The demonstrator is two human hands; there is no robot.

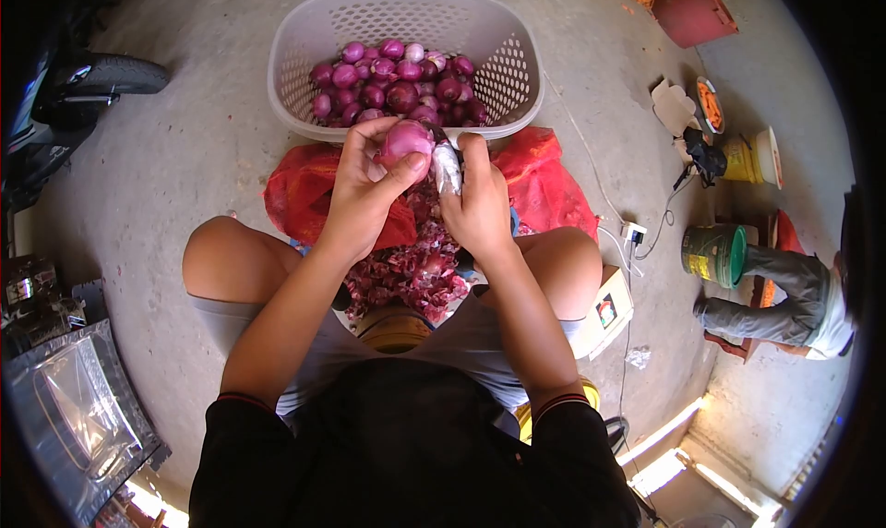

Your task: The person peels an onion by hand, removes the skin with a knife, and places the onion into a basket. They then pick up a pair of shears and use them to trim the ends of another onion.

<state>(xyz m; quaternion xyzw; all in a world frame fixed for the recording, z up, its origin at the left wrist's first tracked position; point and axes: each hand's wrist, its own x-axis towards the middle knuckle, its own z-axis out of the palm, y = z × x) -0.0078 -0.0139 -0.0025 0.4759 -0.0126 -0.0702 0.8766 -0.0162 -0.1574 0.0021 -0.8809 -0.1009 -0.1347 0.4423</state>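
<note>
My left hand point(367, 182) is wrapped round a red onion point(406, 145), its thumb pressed on the near side. My right hand point(478, 196) grips a knife point(447, 166) whose handle looks wrapped in silvery-white material; the dark blade is against the onion's right side, partly hidden. Just beyond both hands stands a grey plastic basket point(286, 90) holding many purple onions point(402, 96). Below the hands, a heap of onion skins point(406, 279) lies between my legs, over and beside a red mesh bag point(544, 182).
A motorcycle wheel point(115, 74) is at the upper left. To the right are a power strip point(633, 233) with cables, a green bucket point(715, 256), a yellow bucket point(752, 159) and a bowl of carrots point(709, 103). Another person point(775, 297) sits at the far right. A red tub point(694, 13) stands at the back.
</note>
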